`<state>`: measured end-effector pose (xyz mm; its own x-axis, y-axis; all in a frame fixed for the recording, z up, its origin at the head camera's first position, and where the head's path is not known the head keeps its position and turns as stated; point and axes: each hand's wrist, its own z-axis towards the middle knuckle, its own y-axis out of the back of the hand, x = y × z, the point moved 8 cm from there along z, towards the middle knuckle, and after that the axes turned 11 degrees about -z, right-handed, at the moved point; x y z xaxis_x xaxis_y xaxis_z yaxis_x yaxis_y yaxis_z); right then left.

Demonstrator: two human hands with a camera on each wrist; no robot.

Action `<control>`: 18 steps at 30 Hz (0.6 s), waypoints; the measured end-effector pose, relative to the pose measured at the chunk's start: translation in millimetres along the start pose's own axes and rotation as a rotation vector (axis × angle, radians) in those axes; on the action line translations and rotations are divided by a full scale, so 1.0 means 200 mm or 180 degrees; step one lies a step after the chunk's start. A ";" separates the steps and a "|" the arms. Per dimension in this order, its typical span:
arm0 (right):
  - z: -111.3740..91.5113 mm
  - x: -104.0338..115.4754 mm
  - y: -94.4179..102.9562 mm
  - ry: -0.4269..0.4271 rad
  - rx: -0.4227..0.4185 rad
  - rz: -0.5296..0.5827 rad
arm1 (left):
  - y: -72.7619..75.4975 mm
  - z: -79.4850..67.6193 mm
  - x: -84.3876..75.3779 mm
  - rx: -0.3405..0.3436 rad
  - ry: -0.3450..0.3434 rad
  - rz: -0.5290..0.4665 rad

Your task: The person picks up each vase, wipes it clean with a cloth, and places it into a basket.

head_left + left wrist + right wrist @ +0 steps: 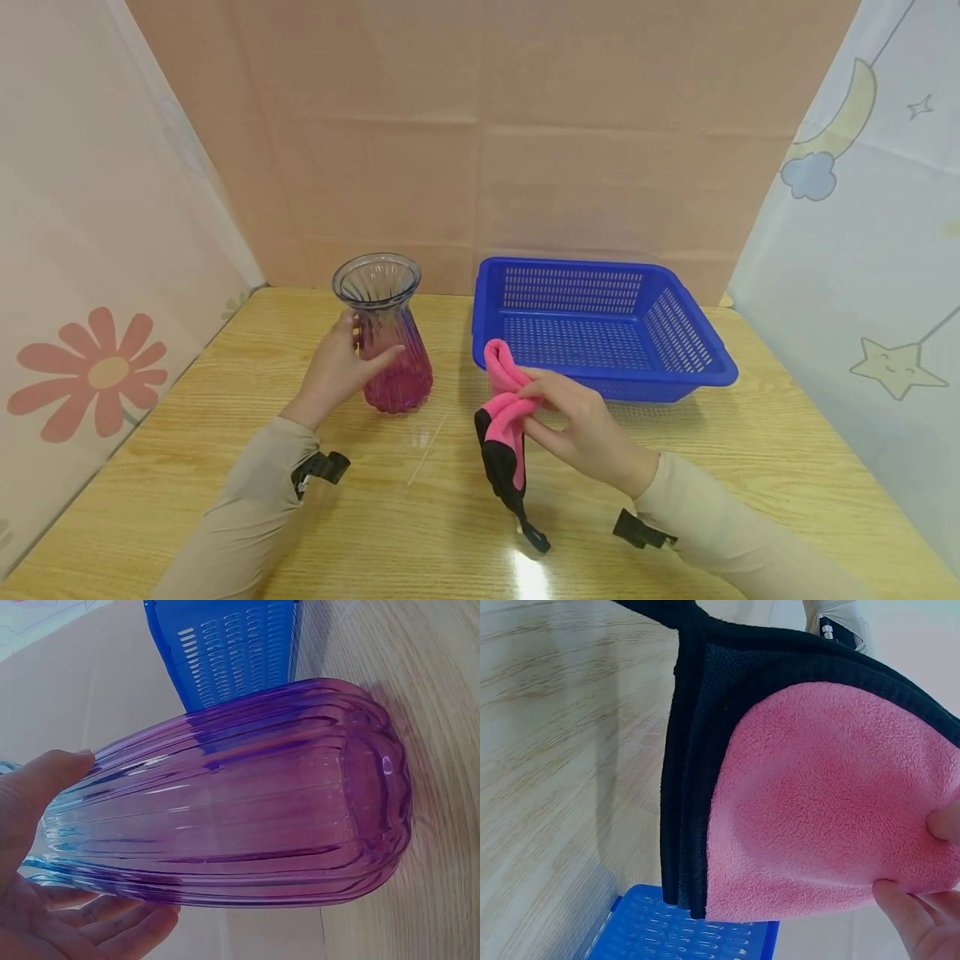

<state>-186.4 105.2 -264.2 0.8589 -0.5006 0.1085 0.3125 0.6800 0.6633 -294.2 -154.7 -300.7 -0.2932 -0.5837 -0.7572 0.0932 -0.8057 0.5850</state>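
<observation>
My left hand (339, 365) is curled round the narrower upper part of a ribbed glass vase (399, 367), thumb on one side and fingers on the other. The vase fades from clear blue at its flared rim to purple-pink at its base (367, 802); whether the base touches the table I cannot tell. My right hand (581, 421) pinches a folded pink cloth with black edging (504, 429) between thumb and fingers. In the right wrist view, the fleecy pink face of the cloth (817, 802) hangs from the fingertips, its black loop dangling above the table.
A blue perforated plastic basket (600, 387) stands behind the cloth, at the back right of the wooden table (360, 517). A thin pale stick-like thing (428, 450) lies between the hands. Draped sheets (480, 167) enclose the table's back and sides.
</observation>
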 end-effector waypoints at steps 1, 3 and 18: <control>0.00 0.00 0.00 -0.0009 -0.0002 0.0023 | 0.00 0.00 0.00 0.0011 0.0007 0.0002; 0.00 0.00 0.00 -0.0035 0.0000 0.0058 | 0.00 0.00 0.00 0.0031 0.0025 -0.0005; 0.02 -0.02 -0.03 -0.0168 0.0044 0.0140 | 0.02 -0.03 -0.01 0.0274 0.0124 -0.0034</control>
<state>-193.4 100.5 -266.0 0.8490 -0.4981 0.1765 0.2689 0.6947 0.6671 -288.6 -157.7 -298.6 -0.2562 -0.5800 -0.7733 0.0078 -0.8012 0.5984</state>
